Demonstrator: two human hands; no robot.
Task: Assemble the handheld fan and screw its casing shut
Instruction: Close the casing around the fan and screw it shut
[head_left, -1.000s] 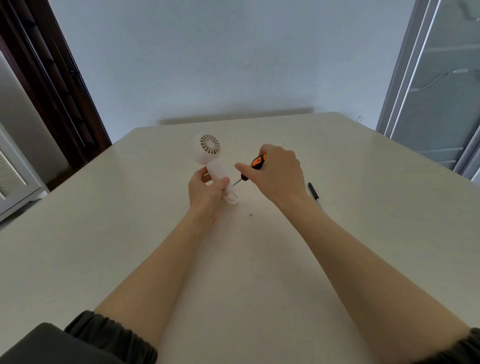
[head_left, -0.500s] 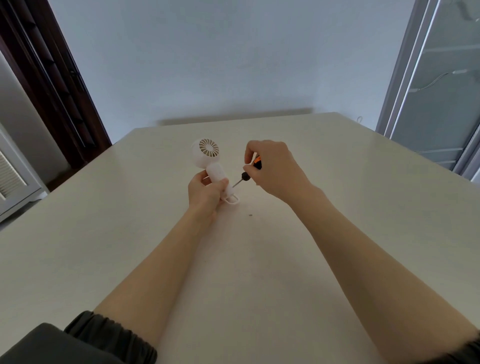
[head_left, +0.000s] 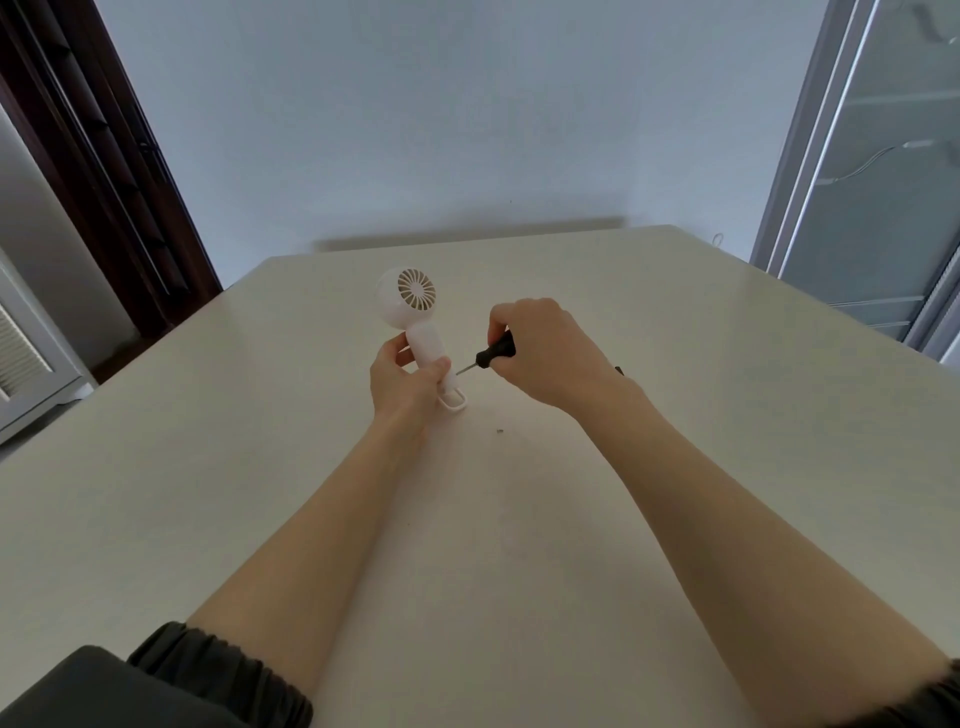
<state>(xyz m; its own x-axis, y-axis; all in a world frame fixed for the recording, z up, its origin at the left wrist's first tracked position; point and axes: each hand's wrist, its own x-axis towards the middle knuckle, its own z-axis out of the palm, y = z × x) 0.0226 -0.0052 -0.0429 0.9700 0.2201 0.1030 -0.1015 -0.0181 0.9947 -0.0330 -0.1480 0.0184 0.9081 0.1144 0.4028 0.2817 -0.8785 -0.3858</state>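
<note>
- The left hand (head_left: 402, 382) is wrapped around the handle of the handheld fan (head_left: 415, 322), holding it upright with its foot on or just above the surface (head_left: 675, 467), roughly midway between the left and right edges and toward the far edge.
- The right hand (head_left: 540, 351) is clenched on the black grip of a small screwdriver (head_left: 491, 354), whose thin shaft slants down-left so that its tip meets the lower handle of the fan, just beside the left thumb.
- The step in hand looks like driving a casing screw near the bottom of the handle. To do it well, the person should keep the shaft in line with the screw hole, press lightly inward while twisting, and brace the fan firmly so it cannot roll (the thumb sits close to the tip, so a slip could jab it).
- A tiny dark speck (head_left: 500, 431) lies on the surface on the near side of the fan; it may be a spare screw, though it is too small to tell.
- The fan is white, with a round head bearing a pale spoked grille that faces the person, a slim smooth handle, and a small loop at its base.
- The casing looks closed, with no visible gap.
</note>
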